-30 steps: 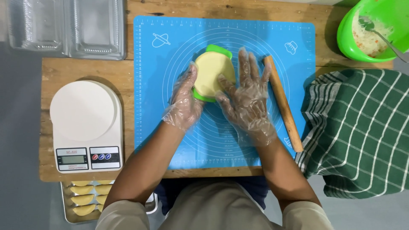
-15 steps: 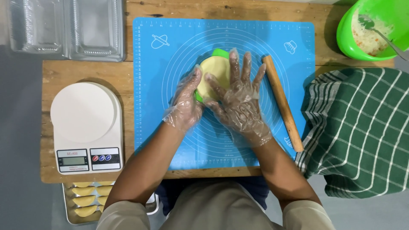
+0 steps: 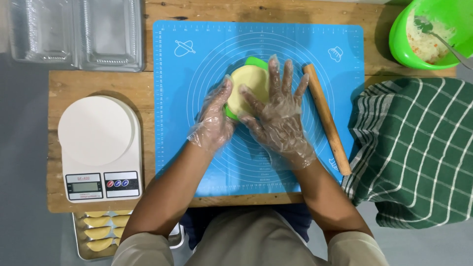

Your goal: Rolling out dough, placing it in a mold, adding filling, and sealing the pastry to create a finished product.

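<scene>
While the wooden counter (image 3: 98,83) carries a blue mat (image 3: 197,148) at frame centre, a dough round (image 3: 249,86) lies on a green mould (image 3: 256,62) there. The right hand (image 3: 276,116) presses it with flat, spread fingers; the left hand (image 3: 217,116) cups its edge — unfilled yet. Finished pastries (image 3: 98,229) sit lower left — filling bowl (image 3: 409,49) upper right.

white kitchen scale (image 3: 100,148) left on wooden table (image 3: 64,86) | clear plastic containers (image 3: 76,33) top left | green bowl (image 3: 401,37) with pale filling and a spoon top right | green checked cloth (image 3: 419,148) right | tray (image 3: 79,241) of what look like folded pastries below scale
</scene>
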